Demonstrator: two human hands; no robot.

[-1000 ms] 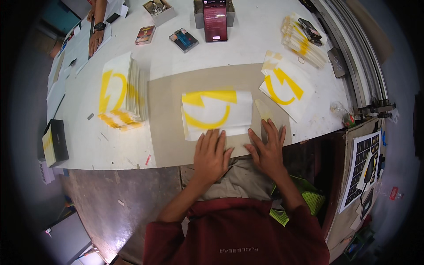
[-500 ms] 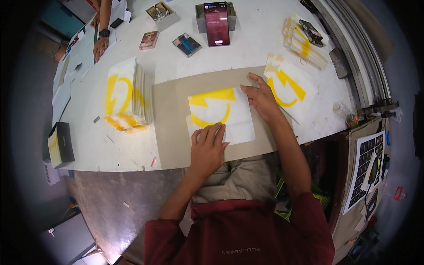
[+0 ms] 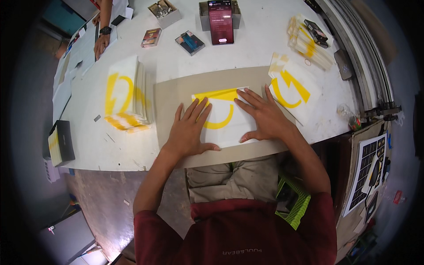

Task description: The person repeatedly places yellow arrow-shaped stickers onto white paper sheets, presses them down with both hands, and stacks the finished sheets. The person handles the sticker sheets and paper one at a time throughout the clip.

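A white sheet with a yellow print (image 3: 223,115) lies folded on a grey-brown board (image 3: 176,90) in front of me. My left hand (image 3: 187,128) is spread over its left side, fingertips at the yellow upper part. On the right side my right hand (image 3: 265,115) rests with its fingers apart, fingertips close to the folded top edge. Both palms face down, and neither hand grips anything. Right of the board are more sheets with the same yellow print (image 3: 298,90). To the left stands a tall stack of folded printed pieces (image 3: 126,95).
A phone (image 3: 221,22) leans on a grey box. Two small packs (image 3: 190,43) and an open box of small items (image 3: 164,14) sit nearby. Another printed bundle (image 3: 309,42) lies far right beside a metal rail (image 3: 357,53). A co-worker's hand (image 3: 101,45) rests at far left.
My left hand has moved up and left from the sheet's lower edge. My right hand has come down onto the sheet, which now shows a narrower yellow strip along its top.
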